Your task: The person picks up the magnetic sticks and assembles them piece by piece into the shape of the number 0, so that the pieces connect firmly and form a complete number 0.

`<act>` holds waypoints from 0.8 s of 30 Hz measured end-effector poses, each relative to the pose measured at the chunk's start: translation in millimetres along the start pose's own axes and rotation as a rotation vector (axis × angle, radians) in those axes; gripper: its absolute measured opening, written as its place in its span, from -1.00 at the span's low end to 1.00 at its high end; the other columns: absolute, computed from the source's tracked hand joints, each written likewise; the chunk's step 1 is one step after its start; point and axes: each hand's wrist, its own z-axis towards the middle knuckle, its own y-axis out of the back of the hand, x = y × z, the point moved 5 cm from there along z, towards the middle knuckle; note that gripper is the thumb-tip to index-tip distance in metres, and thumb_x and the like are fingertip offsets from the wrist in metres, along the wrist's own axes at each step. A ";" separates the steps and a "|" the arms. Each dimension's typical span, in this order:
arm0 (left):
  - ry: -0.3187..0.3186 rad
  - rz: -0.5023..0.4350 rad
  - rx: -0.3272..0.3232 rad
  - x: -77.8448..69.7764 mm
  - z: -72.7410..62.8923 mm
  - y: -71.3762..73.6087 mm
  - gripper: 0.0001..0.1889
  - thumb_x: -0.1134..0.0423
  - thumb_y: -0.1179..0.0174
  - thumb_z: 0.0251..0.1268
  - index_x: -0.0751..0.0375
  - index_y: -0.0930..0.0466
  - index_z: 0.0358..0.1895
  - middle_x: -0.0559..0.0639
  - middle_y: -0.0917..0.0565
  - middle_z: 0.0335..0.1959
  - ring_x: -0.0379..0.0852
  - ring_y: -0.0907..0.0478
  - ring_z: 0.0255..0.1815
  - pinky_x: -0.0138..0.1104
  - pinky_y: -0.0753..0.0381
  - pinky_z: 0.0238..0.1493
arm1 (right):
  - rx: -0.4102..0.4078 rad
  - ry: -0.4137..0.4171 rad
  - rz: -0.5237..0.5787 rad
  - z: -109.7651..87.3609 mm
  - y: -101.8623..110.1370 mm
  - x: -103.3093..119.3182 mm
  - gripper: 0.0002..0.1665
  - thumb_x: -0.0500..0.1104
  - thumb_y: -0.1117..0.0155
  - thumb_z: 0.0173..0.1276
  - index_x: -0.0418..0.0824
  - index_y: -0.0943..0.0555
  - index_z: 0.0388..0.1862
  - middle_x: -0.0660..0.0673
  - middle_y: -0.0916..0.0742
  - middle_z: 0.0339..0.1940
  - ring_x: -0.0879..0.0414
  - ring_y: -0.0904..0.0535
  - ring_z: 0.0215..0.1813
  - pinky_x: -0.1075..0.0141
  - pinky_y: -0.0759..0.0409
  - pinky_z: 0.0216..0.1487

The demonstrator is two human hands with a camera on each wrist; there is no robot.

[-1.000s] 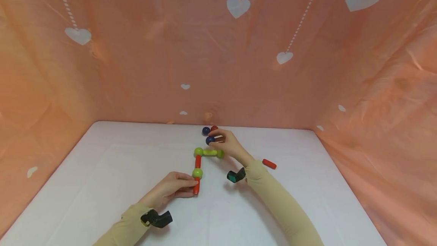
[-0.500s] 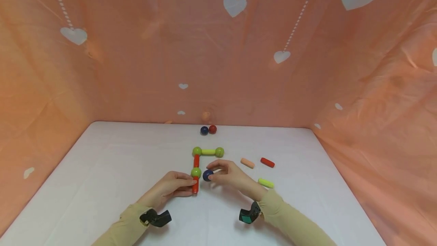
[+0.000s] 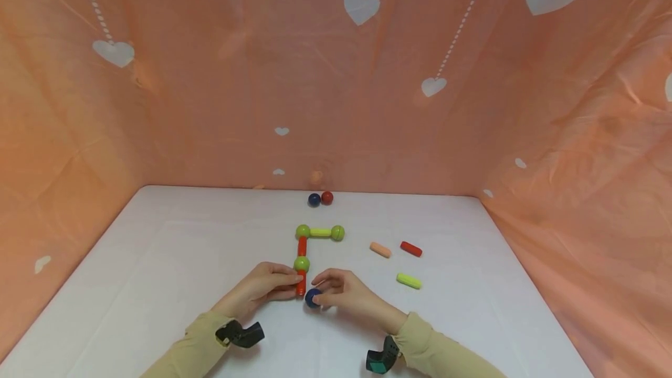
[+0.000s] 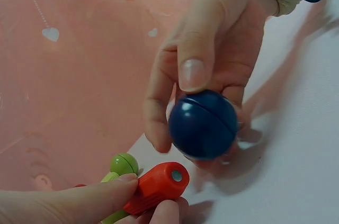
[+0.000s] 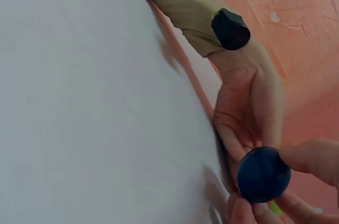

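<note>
My left hand [image 3: 268, 283] pinches the near red rod [image 3: 301, 284] of a joined chain of rods and balls. A round metal spot shows on that red rod's free end in the left wrist view. From it the chain runs through a green ball [image 3: 301, 263], another red rod [image 3: 302, 246], a corner green ball [image 3: 303, 231] and a yellow-green rod [image 3: 320, 232] to an end green ball [image 3: 338, 232]. My right hand [image 3: 349, 295] holds a dark blue ball [image 4: 203, 124] between thumb and fingers, close beside the red rod's free end. A groove runs round the blue ball.
A second blue ball [image 3: 314, 199] and a red ball [image 3: 327, 198] lie at the back of the white table [image 3: 210, 220]. To the right rest a peach rod [image 3: 380, 249], a loose red rod [image 3: 411, 248] and a loose yellow-green rod [image 3: 409, 280]. An orange curtain [image 3: 315, 74] hangs behind.
My right hand has brought the blue ball from near the back of the table toward me, down to the red rod's free end. My left hand keeps its grip in the same place.
</note>
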 end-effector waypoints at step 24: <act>-0.043 -0.010 0.041 0.4 0.9 0.2 -0.65 0.37 -0.30 0.21 0.59 -0.52 -0.04 0.15 -0.68 -0.27 -0.07 -0.67 -0.28 -0.27 -0.65 -0.17 | -0.136 -0.013 -0.007 3.7 -24.0 0.0 -0.57 -0.27 -0.35 0.25 -0.31 -0.42 0.04 -0.12 -0.72 -0.32 0.11 -0.59 -0.44 0.34 -0.56 -0.43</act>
